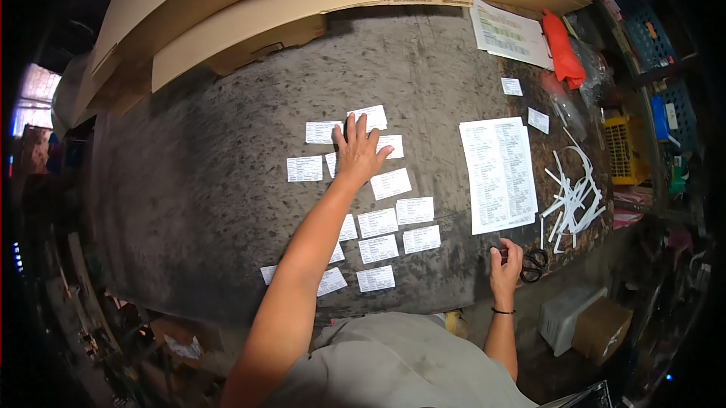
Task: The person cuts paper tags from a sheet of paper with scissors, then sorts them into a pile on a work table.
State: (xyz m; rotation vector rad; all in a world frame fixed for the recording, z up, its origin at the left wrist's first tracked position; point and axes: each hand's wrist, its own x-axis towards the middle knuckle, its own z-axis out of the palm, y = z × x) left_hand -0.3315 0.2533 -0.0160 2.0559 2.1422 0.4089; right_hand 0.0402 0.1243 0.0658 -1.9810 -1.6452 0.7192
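Note:
My left hand (359,152) lies palm down with its fingers spread, over several small printed paper slips. One slip (370,115) shows past its fingertips, another slip (323,133) is at its left, and part of a slip (392,145) sticks out by the thumb. More slips (378,222) lie in loose rows nearer my body, some partly behind my forearm. By the table's front edge, my right hand (507,268) has curled fingers with something dark between thumb and fingers, too small to make out. Black scissor handles (534,266) sit against its right side.
Printed sheets (499,173) are stacked right of the slips. Thin paper offcuts (576,200) lie in a tangle near the right edge. Two slips (512,86), a paper pad (510,34) and an orange-red item (563,49) are farther back. Cardboard (249,26) borders the table's far side.

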